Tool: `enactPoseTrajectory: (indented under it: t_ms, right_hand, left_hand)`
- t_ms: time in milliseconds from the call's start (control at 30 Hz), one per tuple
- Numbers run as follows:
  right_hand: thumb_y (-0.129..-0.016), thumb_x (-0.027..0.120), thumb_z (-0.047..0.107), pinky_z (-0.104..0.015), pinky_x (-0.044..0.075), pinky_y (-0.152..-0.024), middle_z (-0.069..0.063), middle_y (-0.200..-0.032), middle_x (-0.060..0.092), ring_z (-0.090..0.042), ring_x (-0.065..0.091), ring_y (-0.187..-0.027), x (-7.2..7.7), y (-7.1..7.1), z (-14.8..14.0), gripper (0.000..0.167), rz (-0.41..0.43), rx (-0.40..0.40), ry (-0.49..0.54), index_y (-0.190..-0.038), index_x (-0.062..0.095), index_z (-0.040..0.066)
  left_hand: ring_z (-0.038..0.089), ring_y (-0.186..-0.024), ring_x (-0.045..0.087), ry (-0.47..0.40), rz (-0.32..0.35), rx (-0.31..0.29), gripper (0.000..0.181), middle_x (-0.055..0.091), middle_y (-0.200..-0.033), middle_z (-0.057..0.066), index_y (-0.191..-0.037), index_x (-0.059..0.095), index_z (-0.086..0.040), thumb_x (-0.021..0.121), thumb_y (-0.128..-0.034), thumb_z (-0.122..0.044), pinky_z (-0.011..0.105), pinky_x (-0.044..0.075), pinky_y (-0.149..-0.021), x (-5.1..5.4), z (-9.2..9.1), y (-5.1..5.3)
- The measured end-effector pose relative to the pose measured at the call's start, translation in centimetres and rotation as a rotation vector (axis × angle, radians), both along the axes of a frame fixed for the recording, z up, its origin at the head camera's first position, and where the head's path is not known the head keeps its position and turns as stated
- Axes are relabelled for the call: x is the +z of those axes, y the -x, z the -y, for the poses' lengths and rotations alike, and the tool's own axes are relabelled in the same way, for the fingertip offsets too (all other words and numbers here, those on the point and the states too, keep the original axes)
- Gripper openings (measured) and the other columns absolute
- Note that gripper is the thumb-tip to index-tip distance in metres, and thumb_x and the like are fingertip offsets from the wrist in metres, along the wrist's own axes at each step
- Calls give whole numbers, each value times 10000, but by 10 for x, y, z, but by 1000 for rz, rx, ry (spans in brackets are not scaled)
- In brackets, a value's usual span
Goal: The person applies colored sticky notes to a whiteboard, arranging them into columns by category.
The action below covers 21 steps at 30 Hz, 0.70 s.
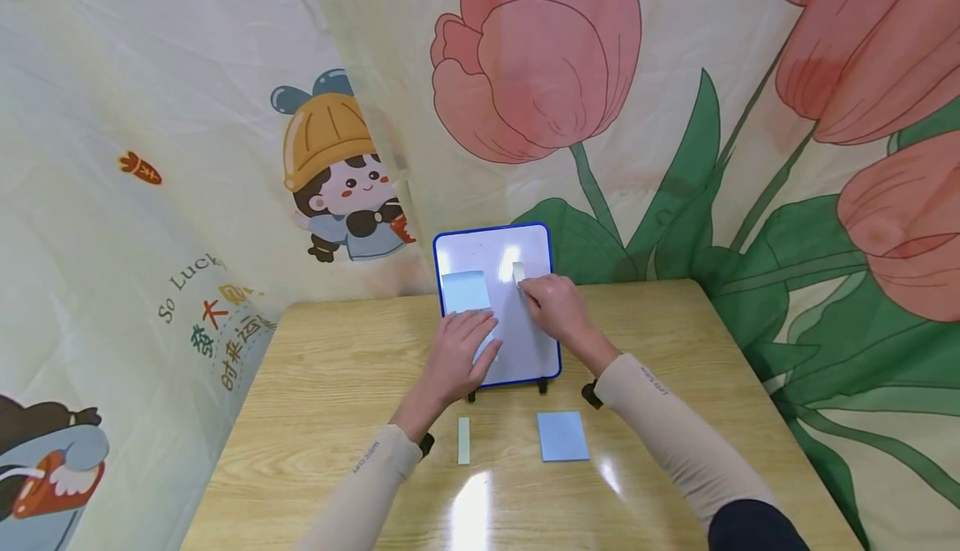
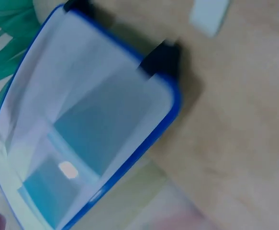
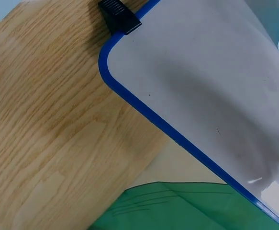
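A small whiteboard [image 1: 517, 351] with a blue frame leans upright on black feet. Two light-blue sticky notes are on its left side: the upper sticky note [image 1: 465, 291] shows plainly, while the lower sticky note [image 2: 103, 124] is mostly behind my left hand in the head view. My left hand [image 1: 453, 355] is spread over that lower note with fingers extended; whether it touches the board I cannot tell. On the board's upper right, my right hand [image 1: 557, 305] pinches a narrow pale sticky strip [image 1: 518, 270] against the surface. Only a fingertip of it shows in the right wrist view.
On the wooden table [image 1: 337, 393] in front of the board lie a pale green strip [image 1: 463, 441] and a blue square sticky pad [image 1: 563, 437]. A printed cloth [image 1: 360, 17] with tulips and cartoon figures hangs close behind the board. Black feet [image 3: 120, 17] jut out below the frame.
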State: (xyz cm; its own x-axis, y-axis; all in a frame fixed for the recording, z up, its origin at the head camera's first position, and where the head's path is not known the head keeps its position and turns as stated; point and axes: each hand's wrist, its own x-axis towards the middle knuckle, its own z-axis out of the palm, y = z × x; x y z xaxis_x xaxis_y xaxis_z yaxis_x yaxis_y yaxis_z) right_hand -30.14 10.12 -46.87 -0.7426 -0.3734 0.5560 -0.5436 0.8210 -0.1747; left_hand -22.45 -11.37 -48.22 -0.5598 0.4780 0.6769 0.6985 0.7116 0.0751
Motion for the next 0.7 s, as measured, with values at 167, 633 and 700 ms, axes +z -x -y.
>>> enactPoseTrajectory:
  t_ms: [167,633,700]
  right_hand:
    - [-914,690,118,-440,573,-868,-52,-1013,775,-247,732,-936,-5,1,1,146,3,-1,-4,-1027,782,114]
    - [-927,693,191,-428,548,-925,-40,-1084,762,-230,710,-1021,-7,2,-1,220,26,-17,-71,-1125,757,121]
    - [-930,691,205,-426,547,-928,-36,-1094,760,-230,707,-1030,-8,2,-1,222,32,-17,-81,-1128,756,127]
  left_hand:
    - [295,-1414,425,153,110,121,716,511,-1498,37,-1424,542,-113,90,-1046,-520,644,269,-1141,18,-11,20]
    - [221,-1557,23,534,351,179,718,91,-1675,-40,-1598,160,-194,32,-1014,-590,497,-45,-1246,24,-30,77]
    - [212,-1557,4,564,360,182,718,72,-1675,-43,-1599,143,-192,30,-1013,-592,477,-54,-1248,25,-30,81]
